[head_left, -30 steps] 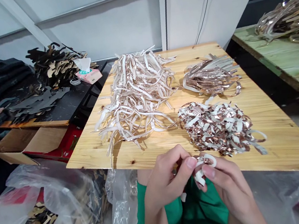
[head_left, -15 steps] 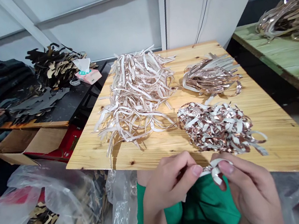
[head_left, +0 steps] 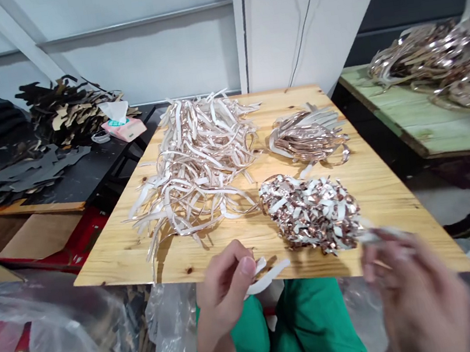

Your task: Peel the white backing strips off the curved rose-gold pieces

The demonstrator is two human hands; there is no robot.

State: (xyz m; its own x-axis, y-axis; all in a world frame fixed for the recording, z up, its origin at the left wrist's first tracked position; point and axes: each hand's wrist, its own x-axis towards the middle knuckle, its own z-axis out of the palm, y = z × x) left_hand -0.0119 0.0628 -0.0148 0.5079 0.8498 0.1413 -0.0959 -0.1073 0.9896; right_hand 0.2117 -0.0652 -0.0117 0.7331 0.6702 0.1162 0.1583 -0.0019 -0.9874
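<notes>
Over front edge of pine counter [head_left: 392, 205], L hand [head_left: 225, 286] pinches a white-and-rose-gold foil strip [head_left: 267, 274] between thumb & fingers, w/ strip curling out toward R. R hand [head_left: 416, 296] is motion-blurred, fingers part spread, just beside shredded foil heap [head_left: 311, 211]; can't tell if it holds anything. Long strips pile [head_left: 190, 171] & curled strip bunch [head_left: 308, 135] lie further back on counter.
</notes>
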